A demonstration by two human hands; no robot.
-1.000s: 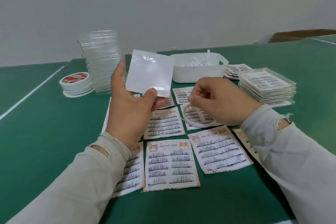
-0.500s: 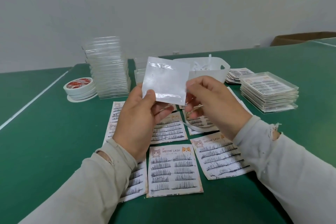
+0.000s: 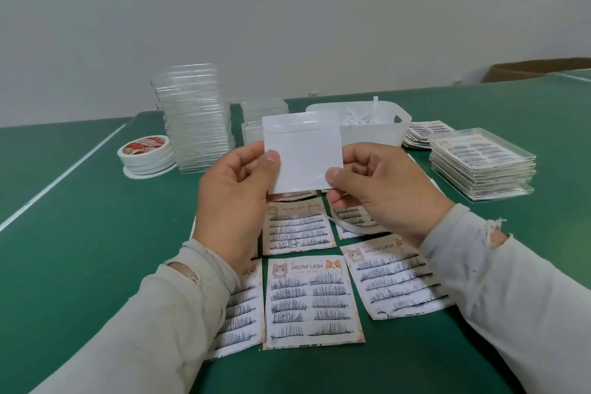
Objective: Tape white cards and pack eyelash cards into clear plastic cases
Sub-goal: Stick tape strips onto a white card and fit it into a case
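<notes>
A white card [image 3: 302, 150] with shiny tape strips along its top and bottom edges is held upright above the table. My left hand [image 3: 235, 198] pinches its left edge, and my right hand [image 3: 380, 189] pinches its lower right corner. Several eyelash cards [image 3: 311, 301] printed "MEOW LASH" lie flat on the green table [image 3: 80, 249] below my hands. A loose ring of tape [image 3: 355, 224] lies on one of them under my right hand. A tall stack of empty clear plastic cases [image 3: 195, 118] stands at the back left.
Rolls of tape [image 3: 145, 150] sit left of the case stack. A white bin [image 3: 374, 125] with paper scraps stands behind the card. Filled cases [image 3: 479, 163] are stacked at the right, with loose eyelash cards [image 3: 425, 134] behind them. A brown box [image 3: 537, 69] is far right.
My right hand came up from the table and took the card's right side. The card turned squarer to me and now sits between both hands.
</notes>
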